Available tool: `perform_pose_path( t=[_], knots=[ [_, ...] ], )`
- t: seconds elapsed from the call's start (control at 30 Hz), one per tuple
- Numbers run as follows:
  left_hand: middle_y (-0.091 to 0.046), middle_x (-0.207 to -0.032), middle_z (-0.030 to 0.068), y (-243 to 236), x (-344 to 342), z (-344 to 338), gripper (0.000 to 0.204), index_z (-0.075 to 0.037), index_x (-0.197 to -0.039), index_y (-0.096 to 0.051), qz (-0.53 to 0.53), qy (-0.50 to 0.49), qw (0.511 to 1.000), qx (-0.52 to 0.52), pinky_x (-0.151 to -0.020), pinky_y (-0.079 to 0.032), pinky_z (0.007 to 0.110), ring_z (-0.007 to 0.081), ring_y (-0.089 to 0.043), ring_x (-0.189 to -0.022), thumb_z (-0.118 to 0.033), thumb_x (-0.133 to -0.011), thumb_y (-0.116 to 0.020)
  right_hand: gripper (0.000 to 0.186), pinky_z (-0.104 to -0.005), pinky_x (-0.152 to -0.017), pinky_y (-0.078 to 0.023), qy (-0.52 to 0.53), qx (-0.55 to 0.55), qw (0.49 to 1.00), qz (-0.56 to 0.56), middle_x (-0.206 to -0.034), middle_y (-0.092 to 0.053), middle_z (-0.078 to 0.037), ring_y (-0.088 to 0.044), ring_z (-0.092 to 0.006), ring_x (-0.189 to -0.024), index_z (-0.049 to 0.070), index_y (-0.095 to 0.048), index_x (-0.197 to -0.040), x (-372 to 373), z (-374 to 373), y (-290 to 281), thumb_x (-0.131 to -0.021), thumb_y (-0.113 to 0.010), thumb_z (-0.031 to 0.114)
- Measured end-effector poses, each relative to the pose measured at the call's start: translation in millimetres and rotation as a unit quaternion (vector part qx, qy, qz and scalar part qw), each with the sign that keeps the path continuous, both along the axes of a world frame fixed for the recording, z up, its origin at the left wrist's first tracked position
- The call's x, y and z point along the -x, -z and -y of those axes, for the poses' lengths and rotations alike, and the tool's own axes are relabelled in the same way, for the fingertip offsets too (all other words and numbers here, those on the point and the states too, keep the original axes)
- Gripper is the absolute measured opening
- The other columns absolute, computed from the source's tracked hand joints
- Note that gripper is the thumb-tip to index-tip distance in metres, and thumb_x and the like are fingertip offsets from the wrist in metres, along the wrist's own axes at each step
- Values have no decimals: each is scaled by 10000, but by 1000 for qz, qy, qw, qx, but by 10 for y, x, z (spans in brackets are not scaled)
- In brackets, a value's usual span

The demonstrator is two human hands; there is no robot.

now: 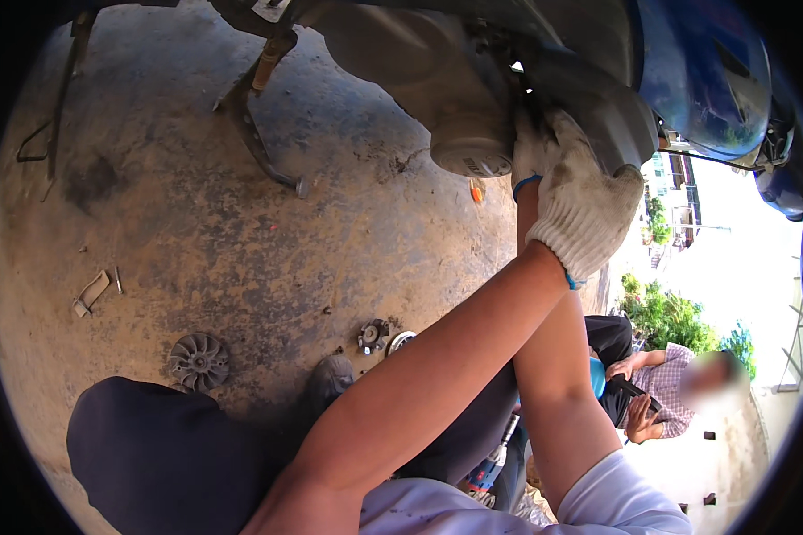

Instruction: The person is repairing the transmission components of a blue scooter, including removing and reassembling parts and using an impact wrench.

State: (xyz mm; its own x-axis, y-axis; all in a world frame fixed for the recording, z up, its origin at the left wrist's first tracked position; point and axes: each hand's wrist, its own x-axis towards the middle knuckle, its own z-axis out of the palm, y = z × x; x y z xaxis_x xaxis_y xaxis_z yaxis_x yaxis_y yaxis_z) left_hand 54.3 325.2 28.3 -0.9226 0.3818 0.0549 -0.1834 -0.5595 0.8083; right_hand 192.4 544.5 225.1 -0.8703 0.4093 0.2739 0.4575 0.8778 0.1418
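Observation:
My left hand [589, 196], in a white knit work glove, reaches up under a motorbike. Its thumb and fingers are around the lower edge of a dark grey cover [602, 102]. My left forearm crosses in front of my right arm. My right hand [530, 156], also gloved, is just left of it, up between the rounded engine casing [410, 67] and the cover. Its fingers are hidden behind my left glove and the parts, so what they touch cannot be seen. A round cap [471, 157] sits at the casing's lower end, beside my right hand.
Blue body panels [705, 80] hang at upper right; a stand leg [254, 134] reaches down at left. On the stained floor lie a finned fan wheel [199, 361], a small round part [373, 336] and a bracket [91, 292]. A power tool [486, 473] is near my knee. Another person [660, 388] sits right.

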Motion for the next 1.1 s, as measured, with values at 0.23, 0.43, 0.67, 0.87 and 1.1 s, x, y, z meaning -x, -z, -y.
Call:
perform_pose_path(
  t=[0.23,0.43,0.67,0.87,1.1],
  knots=[
    [-275,-1561,472,76,86,-13,1005,226,-1545,-85,37,-42,992,-115,-1292,-290,436,506,-424,-1460,-175,-857,-699,406,-400,-1060,-529,3,-102,994,31,-1320,-695,-117,-673,-248,-1152,46,-585,-1443,-231,151,-210,-1052,-623,149],
    [-354,-1561,418,162,150,278,919,156,-1577,-186,108,44,993,-16,-1247,-366,456,499,-471,-1423,-169,-878,-686,407,-403,-1068,-525,-28,-101,994,37,-1327,-694,-118,-671,-252,-1159,50,-584,-1444,-136,236,409,-1052,-622,153],
    [-628,-1324,283,423,184,490,558,89,-1368,-570,-190,149,949,203,-1105,-494,407,415,-600,-1269,-189,-889,-641,409,-405,-1079,-519,-75,44,996,-3,-1336,-693,-120,-669,-257,-1167,55,-584,-1446,284,1041,2416,-1053,-622,158],
    [-780,-1053,178,551,1216,2166,367,-47,-1172,-747,-571,300,597,477,-934,-592,431,329,-757,-977,-287,-1021,-516,430,-417,-987,-530,-130,394,877,241,-1266,-706,-211,-680,-343,-1176,-18,-692,-1259,1177,3059,1885,-917,-700,243],
    [-757,-1001,179,1743,1191,4304,270,-71,-1094,-747,-209,170,622,735,-855,-565,444,374,-722,-957,-308,-984,-681,476,-442,-1001,-543,-292,307,871,247,-1295,-687,-188,-672,-391,-1137,22,-678,-1308,1159,3397,1979,-894,-717,254]
  ],
)
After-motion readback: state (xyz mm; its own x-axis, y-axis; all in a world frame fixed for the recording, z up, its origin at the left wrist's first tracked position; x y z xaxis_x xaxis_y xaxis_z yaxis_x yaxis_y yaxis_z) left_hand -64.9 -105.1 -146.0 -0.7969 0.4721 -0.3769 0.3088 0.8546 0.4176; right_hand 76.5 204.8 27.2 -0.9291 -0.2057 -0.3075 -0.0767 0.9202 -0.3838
